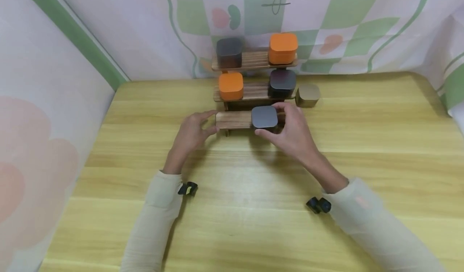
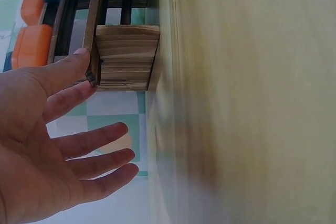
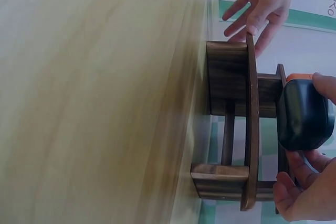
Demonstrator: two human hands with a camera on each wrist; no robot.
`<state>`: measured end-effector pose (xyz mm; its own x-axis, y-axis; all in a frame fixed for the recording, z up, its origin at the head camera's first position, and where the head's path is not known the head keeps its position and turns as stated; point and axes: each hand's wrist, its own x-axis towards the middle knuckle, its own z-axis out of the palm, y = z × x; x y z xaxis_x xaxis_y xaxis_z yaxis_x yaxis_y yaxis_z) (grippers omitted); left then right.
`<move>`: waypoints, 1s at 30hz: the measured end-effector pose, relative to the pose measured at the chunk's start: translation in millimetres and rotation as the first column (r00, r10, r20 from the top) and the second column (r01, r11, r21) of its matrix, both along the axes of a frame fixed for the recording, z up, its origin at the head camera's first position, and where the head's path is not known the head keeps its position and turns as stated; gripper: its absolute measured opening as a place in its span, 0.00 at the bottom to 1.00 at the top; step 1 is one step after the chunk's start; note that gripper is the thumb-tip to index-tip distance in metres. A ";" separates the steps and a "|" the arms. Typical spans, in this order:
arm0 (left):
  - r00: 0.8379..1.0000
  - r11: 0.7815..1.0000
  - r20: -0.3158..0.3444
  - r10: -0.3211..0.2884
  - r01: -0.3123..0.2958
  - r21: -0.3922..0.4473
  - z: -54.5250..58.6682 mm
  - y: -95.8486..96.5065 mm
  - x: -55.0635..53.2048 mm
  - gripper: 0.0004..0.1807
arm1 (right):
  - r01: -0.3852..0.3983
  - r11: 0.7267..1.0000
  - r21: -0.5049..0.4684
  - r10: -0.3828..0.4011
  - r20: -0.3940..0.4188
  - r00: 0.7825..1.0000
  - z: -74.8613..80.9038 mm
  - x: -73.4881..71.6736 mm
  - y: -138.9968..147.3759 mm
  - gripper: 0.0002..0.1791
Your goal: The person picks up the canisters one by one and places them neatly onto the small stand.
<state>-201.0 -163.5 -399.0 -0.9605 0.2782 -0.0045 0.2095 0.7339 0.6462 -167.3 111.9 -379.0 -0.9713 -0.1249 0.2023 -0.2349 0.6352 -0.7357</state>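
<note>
My right hand [image 1: 295, 133] grips a small dark rounded box with a grey top [image 1: 264, 117] between thumb and fingers. In the right wrist view this dark box [image 3: 303, 114] hangs a little above the lowest step, with a gap between them. The three-step wooden stand [image 1: 233, 119] rests on the table. At the left end of its lowest step, my left hand [image 1: 190, 133] pinches the board by its corners with thumb and index finger. The other left fingers [image 2: 100, 140] spread loosely in the left wrist view.
On the top step sit a dark box [image 1: 229, 52] at left and an orange box [image 1: 282, 48] at right. The middle step bears an orange box [image 1: 230, 86] at left and a dark box [image 1: 282, 83] at right. A brownish-gold box [image 1: 308, 95] stands on the table [image 1: 232, 207] beside the stand.
</note>
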 end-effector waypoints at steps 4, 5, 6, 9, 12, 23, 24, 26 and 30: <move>1.000 1.000 0.000 0.002 -0.002 -0.002 0.0 -0.8 0.4 0.28 | -0.007 1.000 -0.002 0.007 0.007 1.000 -0.4 -2.1 -5.7 0.42; 1.000 1.000 -0.002 0.002 -0.002 -0.002 -0.2 -0.8 0.3 0.28 | -0.008 1.000 -0.004 0.008 0.006 1.000 -0.3 -2.7 -7.2 0.42; 1.000 1.000 -0.002 0.003 -0.004 -0.004 -0.3 -0.8 0.3 0.28 | -0.008 1.000 -0.006 0.008 0.006 1.000 -0.2 -3.3 -8.8 0.42; 1.000 1.000 0.005 0.006 -0.006 -0.011 -0.4 -0.4 -0.2 0.28 | -0.011 1.000 -0.008 0.011 0.009 1.000 0.0 -4.6 -13.7 0.42; 1.000 1.000 0.015 0.007 -0.007 -0.016 0.1 0.1 -0.6 0.29 | -0.014 1.000 -0.012 0.014 0.013 1.000 -0.7 -6.0 -18.5 0.42; 0.999 1.000 0.030 0.014 -0.014 -0.028 3.3 1.8 -0.1 0.28 | -0.027 1.000 -0.007 0.027 0.014 1.000 -4.3 -9.7 -34.4 0.42; 0.999 0.999 0.030 0.014 -0.013 -0.031 3.3 2.0 -0.2 0.28 | -0.026 1.000 -0.007 0.026 0.010 1.000 -4.9 -10.5 -35.4 0.42; 1.000 0.999 0.026 0.010 -0.009 -0.040 3.7 2.3 -0.9 0.28 | -0.024 1.000 -0.009 0.024 -0.004 1.000 -6.0 -11.5 -37.6 0.42; 1.000 0.998 0.015 0.000 0.001 -0.065 4.8 2.4 -2.4 0.28 | -0.016 1.000 -0.002 0.016 -0.007 1.000 -7.2 -13.4 -43.1 0.42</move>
<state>-203.4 -161.1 -394.2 -0.9601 0.2773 -0.0368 0.2008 0.7746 0.5997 -180.7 68.8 -386.2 -0.9678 -0.1405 0.2090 -0.2503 0.6299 -0.7353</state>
